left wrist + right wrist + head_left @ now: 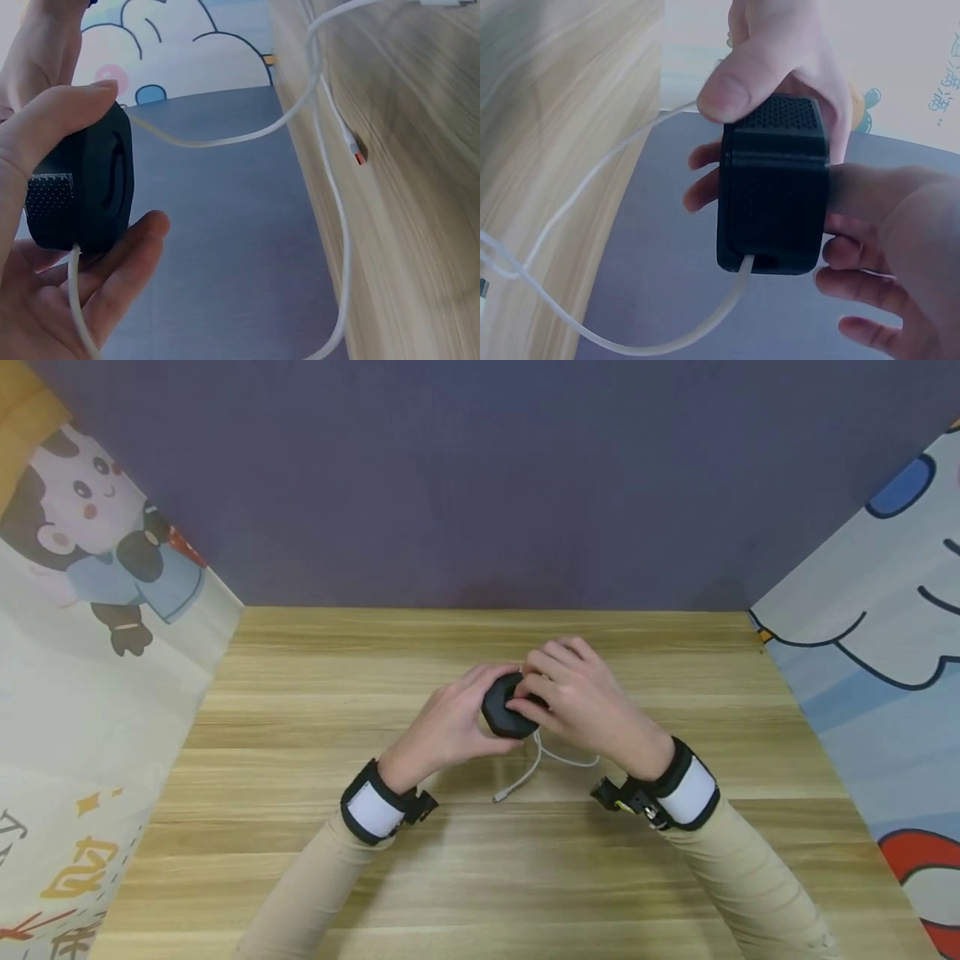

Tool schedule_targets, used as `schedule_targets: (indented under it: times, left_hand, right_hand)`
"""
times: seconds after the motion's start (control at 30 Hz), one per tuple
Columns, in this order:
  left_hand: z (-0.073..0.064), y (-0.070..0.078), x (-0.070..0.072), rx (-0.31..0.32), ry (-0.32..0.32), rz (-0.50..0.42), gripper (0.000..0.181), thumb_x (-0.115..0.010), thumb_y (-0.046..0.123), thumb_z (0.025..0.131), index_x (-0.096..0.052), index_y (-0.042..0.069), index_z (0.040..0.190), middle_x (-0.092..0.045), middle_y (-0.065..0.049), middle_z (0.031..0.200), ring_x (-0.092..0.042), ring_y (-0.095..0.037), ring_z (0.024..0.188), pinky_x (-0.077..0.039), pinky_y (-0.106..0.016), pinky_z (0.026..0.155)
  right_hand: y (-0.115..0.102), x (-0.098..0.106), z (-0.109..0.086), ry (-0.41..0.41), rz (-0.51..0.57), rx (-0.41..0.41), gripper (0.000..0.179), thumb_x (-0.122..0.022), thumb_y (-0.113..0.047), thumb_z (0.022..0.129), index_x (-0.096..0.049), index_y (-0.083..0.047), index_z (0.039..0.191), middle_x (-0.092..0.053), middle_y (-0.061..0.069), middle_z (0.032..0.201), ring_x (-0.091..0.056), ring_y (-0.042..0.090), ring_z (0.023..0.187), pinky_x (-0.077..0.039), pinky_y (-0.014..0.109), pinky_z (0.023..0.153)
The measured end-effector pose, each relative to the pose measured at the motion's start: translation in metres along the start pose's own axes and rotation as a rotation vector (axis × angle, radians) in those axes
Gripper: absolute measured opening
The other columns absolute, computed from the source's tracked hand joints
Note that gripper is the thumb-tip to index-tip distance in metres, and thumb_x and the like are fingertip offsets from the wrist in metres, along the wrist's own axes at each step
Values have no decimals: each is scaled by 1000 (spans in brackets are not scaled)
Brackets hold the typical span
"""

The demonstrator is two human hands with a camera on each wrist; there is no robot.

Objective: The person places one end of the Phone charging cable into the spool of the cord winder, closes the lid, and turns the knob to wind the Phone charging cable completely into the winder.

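Note:
A black octagonal case (500, 712) with perforated panels on its sides is held up over the table between both hands. My left hand (457, 720) grips it around the edge, thumb on one side and fingers on the other. My right hand (583, 700) has its thumb and curled fingers at the middle of the upper face. From slots in the case (772, 206) comes a white cable (658, 349), leaving on two opposite sides. Its loose ends trail down to the table; one plug (354, 148) shows an orange tip.
The wood-grain table (315, 693) lies beneath. A dark blue-grey panel (487, 485) rises at its far edge, with cartoon-printed walls (172, 677) at left and right. Each wrist wears a black strap (367, 802) carrying a small camera.

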State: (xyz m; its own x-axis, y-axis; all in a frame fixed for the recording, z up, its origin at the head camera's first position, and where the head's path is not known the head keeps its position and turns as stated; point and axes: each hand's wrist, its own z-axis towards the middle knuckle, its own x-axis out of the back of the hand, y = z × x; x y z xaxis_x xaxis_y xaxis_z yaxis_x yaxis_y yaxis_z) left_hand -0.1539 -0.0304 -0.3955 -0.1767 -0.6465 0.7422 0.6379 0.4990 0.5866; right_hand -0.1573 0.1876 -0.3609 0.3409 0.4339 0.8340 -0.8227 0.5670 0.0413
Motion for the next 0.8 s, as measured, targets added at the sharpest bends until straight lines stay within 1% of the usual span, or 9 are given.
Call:
schedule_targets:
  times: [0.2, 0.33, 0.5, 0.6, 0.8]
  left_hand:
    - [0, -4, -3, -54, 41, 27, 84, -92, 34, 76, -53, 3, 143, -64, -13, 134, -68, -26, 113, -60, -39, 90]
    - [1, -5, -5, -56, 56, 27, 83, -93, 32, 75, -53, 2, 141, -64, -15, 133, -68, -27, 113, -60, -39, 90]
    - [1, -3, -7, -28, 79, 1, 81, -95, 28, 73, -54, 2, 138, -63, -15, 129, -67, -27, 109, -60, -38, 89]
    - [1, -2, -10, -4, 89, -20, 81, -95, 25, 72, -53, 1, 136, -62, -15, 128, -66, -27, 110, -60, -39, 92]
    - [1, -1, -12, 48, 86, -29, 81, -97, 22, 70, -53, 2, 135, -62, -14, 126, -66, -28, 109, -59, -40, 92]
  right_hand:
    - [-3, -3, -1, -1, 3, -53, 22, -85, -29, 87, -74, -11, 81, -66, 5, 89, -60, 28, 89, -47, 47, 88]
    - [-6, -5, -2, 4, 8, -95, 22, -85, -29, 87, -73, -11, 80, -64, 4, 87, -58, 27, 85, -46, 47, 86]
    - [-10, -8, -2, 39, 15, -141, 23, -86, -26, 85, -70, -11, 78, -63, 4, 84, -57, 27, 82, -46, 50, 89]
    - [-13, -12, -3, 61, 16, -176, 24, -86, -24, 84, -68, -11, 76, -63, 4, 82, -58, 28, 82, -46, 51, 92]
    - [-16, -19, -6, 93, 17, -248, 24, -84, -21, 83, -67, -10, 72, -64, 4, 77, -59, 27, 78, -46, 50, 87]
